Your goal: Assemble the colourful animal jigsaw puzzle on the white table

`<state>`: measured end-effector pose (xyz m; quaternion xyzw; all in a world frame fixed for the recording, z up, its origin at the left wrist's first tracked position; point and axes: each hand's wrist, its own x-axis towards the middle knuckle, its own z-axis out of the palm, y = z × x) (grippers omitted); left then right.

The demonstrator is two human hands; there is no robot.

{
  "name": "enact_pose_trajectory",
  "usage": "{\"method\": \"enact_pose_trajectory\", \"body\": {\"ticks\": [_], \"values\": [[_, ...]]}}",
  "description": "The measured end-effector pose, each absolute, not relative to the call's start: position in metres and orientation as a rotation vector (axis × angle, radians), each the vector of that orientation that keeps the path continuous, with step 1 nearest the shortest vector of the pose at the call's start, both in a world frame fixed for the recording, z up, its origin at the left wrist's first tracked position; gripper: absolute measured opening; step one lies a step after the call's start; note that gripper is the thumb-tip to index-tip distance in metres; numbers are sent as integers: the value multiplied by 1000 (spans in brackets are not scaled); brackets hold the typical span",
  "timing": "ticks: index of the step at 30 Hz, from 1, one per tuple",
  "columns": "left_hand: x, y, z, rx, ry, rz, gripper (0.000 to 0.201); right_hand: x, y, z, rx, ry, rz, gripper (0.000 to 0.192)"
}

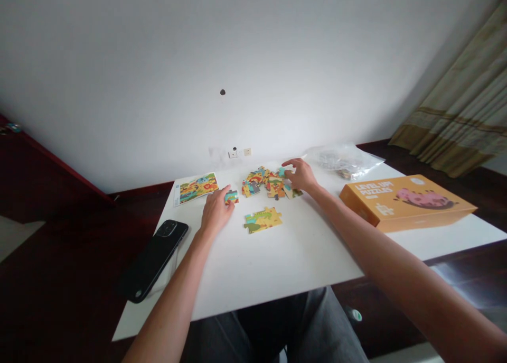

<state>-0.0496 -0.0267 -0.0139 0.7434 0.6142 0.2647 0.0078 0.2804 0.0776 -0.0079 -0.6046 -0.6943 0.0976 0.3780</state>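
My left hand (216, 210) has its thumb and index finger on the edges of a teal puzzle piece (232, 197), close to the table surface. On the far side, my right hand (301, 175) reaches into a pile of loose puzzle pieces (262, 182), thumb and finger around another teal piece (282, 171). Its other fingers are partly hidden behind the hand. Nearer to me, between both arms, lie joined puzzle pieces (263, 220) with a green animal on yellow. The picture sheet (197, 188) with a colourful animal scene lies beyond my left hand.
A black phone (154, 260) lies at the white table's (273, 270) left edge, with a cable beside it. An orange puzzle box (407, 202) sits at the right, near my forearm. Behind it is a clear plastic bag (344, 159). The wall with sockets (240, 152) borders the far side.
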Motion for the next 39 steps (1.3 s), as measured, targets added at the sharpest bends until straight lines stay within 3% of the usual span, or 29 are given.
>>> {"method": "enact_pose_trajectory", "body": {"ticks": [17,29,39], "values": [[-53,-25,-15,2343,1834,786,38,274,74,-9,-1372,-1832,331,25],[-57,-25,-17,2213,1877,826,59,276,74,-11,-1382,-1805,297,28],[-61,-21,-22,2172,1809,860,38,292,91,-30,-1473,-1557,354,28]]}}
